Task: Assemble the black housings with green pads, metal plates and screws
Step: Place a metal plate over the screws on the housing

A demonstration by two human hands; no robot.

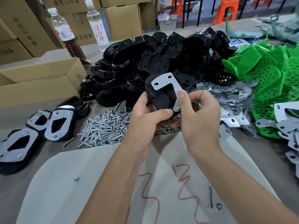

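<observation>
Progress: at least three finished assemblies (55, 125) lie on the desk (242, 143) at the person's left, each a black housing capped with a metal plate and screws. A fourth unit is in hand and, by my judgement, at the plate-fitting step.

Current hold: the left hand (145, 117) grips the black housing (159, 96) from below and the side, thumb curled across its lower edge. The right hand (195, 113) pinches the metal plate (166, 82) at its lower right arm, fingers (182, 96) closed on it, and lays it against the housing's face. No screws are seated in this plate. Whether a green pad is already fitted underneath cannot be told.

Stock remaining: a large heap of black housings (161, 50) behind the hands, green pads (262, 70) and loose plates (229, 96) at right, a screw pile (105, 126) in front. Much work remains.

Containers: a cardboard box (40, 78) stands open at left; its contents are hidden. Two bottles (97, 25) stand behind it.
</observation>
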